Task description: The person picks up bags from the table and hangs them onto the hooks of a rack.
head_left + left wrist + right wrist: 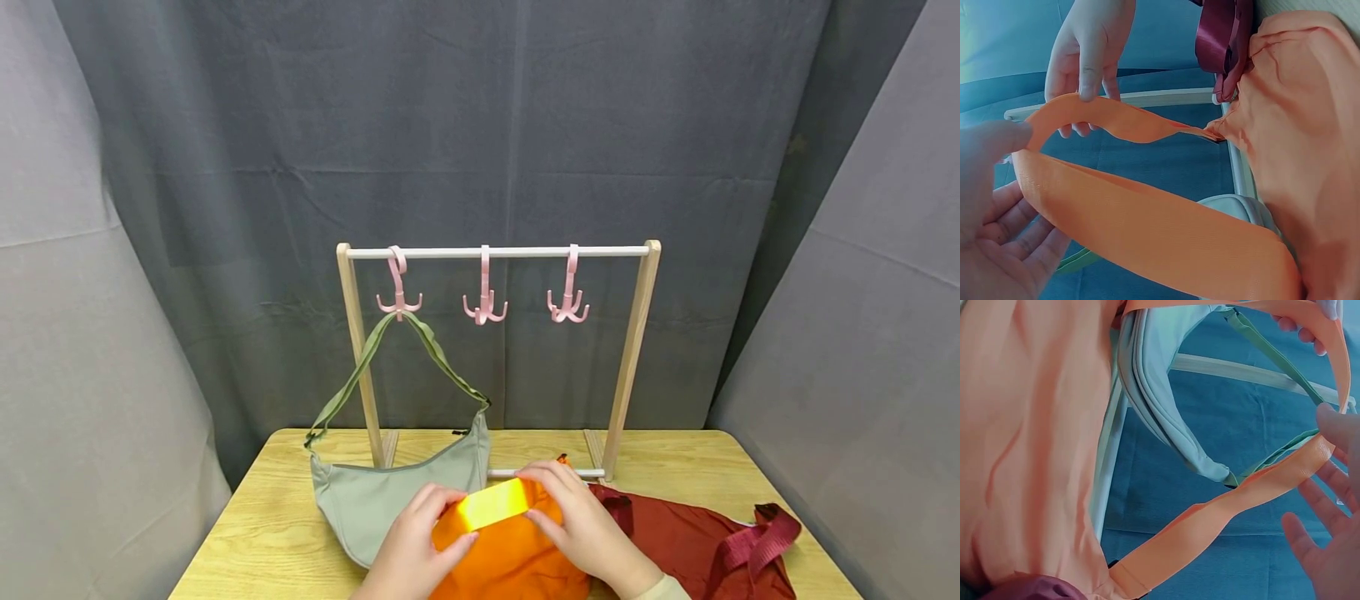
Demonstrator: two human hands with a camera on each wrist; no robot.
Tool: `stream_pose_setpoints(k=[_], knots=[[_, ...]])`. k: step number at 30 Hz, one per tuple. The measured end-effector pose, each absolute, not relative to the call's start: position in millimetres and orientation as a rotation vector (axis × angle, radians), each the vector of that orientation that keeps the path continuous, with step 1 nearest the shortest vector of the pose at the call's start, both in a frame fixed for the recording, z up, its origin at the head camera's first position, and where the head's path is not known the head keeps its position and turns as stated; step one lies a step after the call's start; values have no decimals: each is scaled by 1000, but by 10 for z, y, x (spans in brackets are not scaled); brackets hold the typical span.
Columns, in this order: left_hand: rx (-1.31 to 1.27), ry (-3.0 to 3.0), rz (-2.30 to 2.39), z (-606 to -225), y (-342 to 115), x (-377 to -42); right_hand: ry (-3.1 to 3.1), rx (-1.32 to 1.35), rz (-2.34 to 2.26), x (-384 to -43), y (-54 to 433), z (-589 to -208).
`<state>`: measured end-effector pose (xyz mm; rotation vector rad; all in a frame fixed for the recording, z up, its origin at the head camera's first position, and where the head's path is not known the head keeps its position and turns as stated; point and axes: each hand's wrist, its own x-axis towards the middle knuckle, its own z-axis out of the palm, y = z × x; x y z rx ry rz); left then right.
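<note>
- The view from my head is evenly lit and sharp, with soft light from above and in front, and only faint shadows on the wooden table (255, 517).
- The orange strap (492, 503) between my hands glares bright yellow, washed out by the light.
- Both wrist views look pale and overexposed, with a bluish cast.
- In the left wrist view, my left hand (994, 237) is close to the lens and blurred.
- In the right wrist view, my right hand (1329, 550) is soft at the frame's edge.

Wooden table (247, 533) — rack (498, 350), three bags
</note>
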<state>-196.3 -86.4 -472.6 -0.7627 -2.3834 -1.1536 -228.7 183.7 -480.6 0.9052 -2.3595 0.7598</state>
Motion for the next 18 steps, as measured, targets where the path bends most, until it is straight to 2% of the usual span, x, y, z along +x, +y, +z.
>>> stream_pose_setpoints(k=[18], knots=[[-811, -2319, -1095, -4561, -840, -2009, -2367, 904, 770, -2308, 1881, -4620]])
